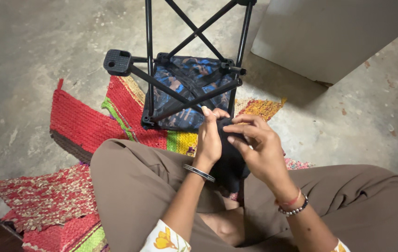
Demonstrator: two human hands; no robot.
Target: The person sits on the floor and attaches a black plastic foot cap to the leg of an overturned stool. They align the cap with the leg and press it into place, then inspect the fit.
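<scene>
I sit cross-legged in brown trousers on a woven mat. My left hand (209, 137) and my right hand (257, 147) both grip a black fabric piece (229, 163) that hangs between them over my lap. The fingers of both hands pinch its upper edge. A folding stool (187, 88) lies upside down just beyond my hands, with black metal legs crossed above its blue patterned fabric seat. One black plastic foot (118, 62) of a leg sticks out to the left.
A red, yellow and green woven mat (80, 123) covers the concrete floor (31, 56) under me and the stool. A pale box-like block (330, 32) stands at the upper right.
</scene>
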